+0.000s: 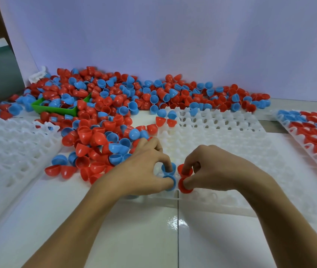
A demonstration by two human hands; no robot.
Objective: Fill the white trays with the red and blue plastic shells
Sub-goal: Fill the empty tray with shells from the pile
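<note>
**Blue shells in one hand, red shells in the other**

Blue plastic: the left hand [146, 167] pinches two blue shells [168, 176], one by the first finger and one by the thumb. Right beside it, the right hand [211, 169] pinches two red shells [185, 178] the same way. Both hands have curled fingers and meet over the near edge of the middle white tray [221, 136]. The arms reach in from below.

Beyond the left hand lies a big pile of shells [105, 105] with a green scoop [55, 109] in it. Further left is another white tray [8, 151]. Far to the right of the hands is a filled tray [316, 136].
</note>
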